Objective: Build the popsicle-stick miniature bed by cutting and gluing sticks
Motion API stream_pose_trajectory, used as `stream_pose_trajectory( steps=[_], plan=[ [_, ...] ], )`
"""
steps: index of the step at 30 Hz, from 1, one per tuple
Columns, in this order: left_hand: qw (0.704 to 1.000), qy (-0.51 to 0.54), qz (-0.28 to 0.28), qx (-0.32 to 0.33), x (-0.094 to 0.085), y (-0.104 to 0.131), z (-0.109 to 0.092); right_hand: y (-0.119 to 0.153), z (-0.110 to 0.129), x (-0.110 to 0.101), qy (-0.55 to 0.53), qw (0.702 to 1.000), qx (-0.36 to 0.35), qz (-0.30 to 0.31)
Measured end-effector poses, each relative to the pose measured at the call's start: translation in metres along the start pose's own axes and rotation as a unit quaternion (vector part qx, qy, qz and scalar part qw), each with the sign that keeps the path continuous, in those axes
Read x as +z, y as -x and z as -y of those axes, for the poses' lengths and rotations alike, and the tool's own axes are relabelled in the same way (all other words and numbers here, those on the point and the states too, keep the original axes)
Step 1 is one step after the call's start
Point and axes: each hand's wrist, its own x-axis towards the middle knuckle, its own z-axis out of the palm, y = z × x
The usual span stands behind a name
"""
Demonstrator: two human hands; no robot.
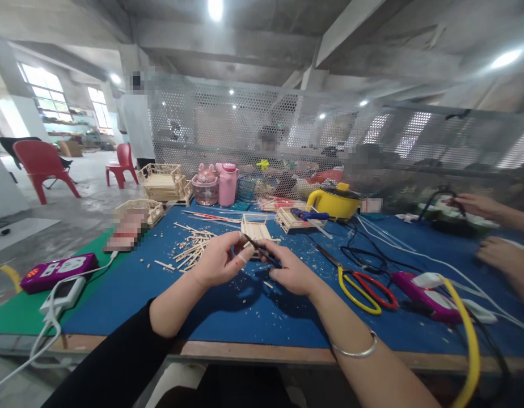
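My right hand [291, 269] is closed around a slim dark hand tool [262, 249]. Its pointed end reaches toward my left fingertips, and the grip is partly hidden, so I cannot make out its exact kind. Thumb and fingers of my left hand [222, 258] pinch a short pale wooden stick [246, 245] at the tool's tip, mostly covered by the fingers. Just beyond both hands stands a small frame of wooden sticks [256, 226]. Loose cut sticks [194, 246] lie in a heap left of my left hand, and tiny offcuts are scattered on the blue mat [160, 306].
Red-and-yellow-handled scissors [359, 289] lie right of my hands, near a purple power strip [427, 297] and cables. Behind are a blue glue gun [308, 214], a yellow pot [334, 203], and a pink bottle [227, 184]. A phone [128, 229] stands left. A co-worker's hands [478, 209] are at right.
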Motion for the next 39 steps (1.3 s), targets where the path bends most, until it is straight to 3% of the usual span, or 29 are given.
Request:
stream_pose_trajectory(
  steps=[5, 17, 21, 25, 28, 33, 39],
  plan=[
    [0.996, -0.066, -0.051, 0.037, 0.006, -0.001, 0.004, 0.001, -0.011, -0.001, -0.024, 1.0, 0.011, -0.013],
    [0.997, -0.058, -0.033, 0.033, 0.006, -0.001, 0.002, 0.0, 0.008, -0.001, -0.16, 0.984, 0.049, 0.056],
    [0.999, -0.039, -0.032, 0.018, 0.006, -0.001, 0.002, 0.0, 0.001, 0.003, -0.081, 0.996, 0.047, 0.006],
    [0.999, -0.027, 0.013, -0.014, 0.006, 0.0, 0.001, -0.001, 0.0, 0.005, 0.038, 0.998, 0.021, -0.042],
    [0.998, -0.033, 0.021, -0.04, 0.008, 0.001, 0.001, -0.001, 0.003, 0.006, 0.079, 0.995, 0.021, -0.054],
    [0.994, -0.053, -0.028, -0.089, 0.012, 0.0, 0.001, -0.001, 0.003, 0.008, 0.131, 0.99, 0.03, -0.043],
    [0.994, -0.019, 0.0, -0.103, 0.012, -0.001, 0.0, -0.003, 0.0, 0.012, 0.179, 0.981, 0.026, -0.066]
  ],
)
